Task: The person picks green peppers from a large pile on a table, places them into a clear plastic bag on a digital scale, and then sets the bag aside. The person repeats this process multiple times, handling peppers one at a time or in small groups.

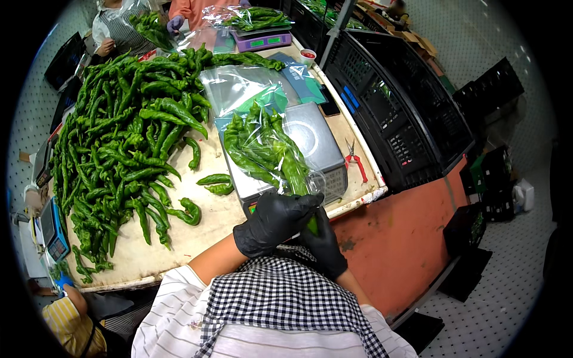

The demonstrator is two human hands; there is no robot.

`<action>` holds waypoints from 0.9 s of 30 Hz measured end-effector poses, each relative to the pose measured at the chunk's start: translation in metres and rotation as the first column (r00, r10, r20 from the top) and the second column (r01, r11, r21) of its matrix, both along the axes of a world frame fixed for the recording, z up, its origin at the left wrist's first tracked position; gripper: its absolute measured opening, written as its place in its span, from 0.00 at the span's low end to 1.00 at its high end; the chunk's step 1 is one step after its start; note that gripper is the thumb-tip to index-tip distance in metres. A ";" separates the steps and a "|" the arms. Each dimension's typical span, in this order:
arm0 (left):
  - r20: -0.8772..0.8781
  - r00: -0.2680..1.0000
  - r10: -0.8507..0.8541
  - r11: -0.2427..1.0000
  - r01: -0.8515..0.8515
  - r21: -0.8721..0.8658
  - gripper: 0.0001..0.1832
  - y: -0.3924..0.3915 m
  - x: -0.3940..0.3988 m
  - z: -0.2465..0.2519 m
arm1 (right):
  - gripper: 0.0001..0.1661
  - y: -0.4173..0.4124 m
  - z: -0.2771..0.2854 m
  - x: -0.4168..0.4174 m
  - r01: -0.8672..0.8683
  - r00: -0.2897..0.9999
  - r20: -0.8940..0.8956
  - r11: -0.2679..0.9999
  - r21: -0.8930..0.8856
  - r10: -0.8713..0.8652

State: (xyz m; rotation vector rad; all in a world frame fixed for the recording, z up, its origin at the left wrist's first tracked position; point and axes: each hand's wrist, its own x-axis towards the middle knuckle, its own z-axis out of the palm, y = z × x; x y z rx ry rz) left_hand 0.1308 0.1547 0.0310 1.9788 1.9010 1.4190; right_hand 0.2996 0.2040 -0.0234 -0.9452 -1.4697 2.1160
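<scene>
A clear plastic bag (264, 150) of long green peppers lies across a digital scale (309, 129), its mouth end towards me. My left hand (277, 219), in a black glove, grips the bag's near edge. My right hand (327, 246), gloved too, is lower and closer to my apron. It is closed around a green pepper (313, 226) at the bag's mouth; whether that pepper is fully inside the bag is hidden by my fingers. Part of the scale's lit display shows beside my left wrist.
A large heap of green peppers (130, 134) covers the table's (215, 154) left side. Red-handled snips (356, 163) and a phone (329, 100) lie right of the scale, near stacked black crates (398, 107). Co-workers stand at the far side, by a purple scale (264, 41).
</scene>
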 end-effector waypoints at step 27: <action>0.214 0.970 -0.112 0.964 0.158 -0.215 0.22 0.002 -0.005 -0.020 | 0.40 0.106 -0.036 -0.105 -0.254 0.951 0.280 0.190 0.948 -0.127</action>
